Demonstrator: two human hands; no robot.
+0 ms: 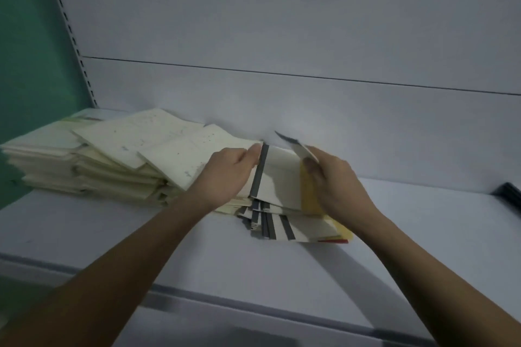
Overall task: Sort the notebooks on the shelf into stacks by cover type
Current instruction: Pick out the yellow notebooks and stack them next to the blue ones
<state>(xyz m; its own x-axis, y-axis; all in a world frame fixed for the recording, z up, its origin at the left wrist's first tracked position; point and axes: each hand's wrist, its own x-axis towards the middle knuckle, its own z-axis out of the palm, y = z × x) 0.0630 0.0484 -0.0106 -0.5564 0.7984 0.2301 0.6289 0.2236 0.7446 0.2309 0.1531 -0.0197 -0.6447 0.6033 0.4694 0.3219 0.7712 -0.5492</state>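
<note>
Two hands are working at one notebook (279, 175), a white one with a dark spine strip, which is tilting up off the right-hand pile (284, 222) on the shelf (197, 256). The left hand (225, 175) is pinching its spine edge, fingers curling round the strip; the right hand (335, 180) is gripping its far edge together with a blurred, lifted cover or page (296, 146), thumb lying over a yellow cover (307, 191) just beneath. So the notebook is sitting between the two grips, each clenched on one side of it. Under it, more dark-spined notebooks are fanning out toward the shelf's front, with yellow and red edges showing at the bottom right of the pile. Touching this pile on the left, cream notebooks (112, 155) are lying in loose, skewed stacks that are reaching the shelf's left end. The forearms are covering part of both piles. Behind, the white back panel (282, 22) is rising; a slotted upright (67, 25) and a green wall (25, 51) are standing at left. At the right edge, a dark object (510, 194) is being cut off, too little showing to identify.
</note>
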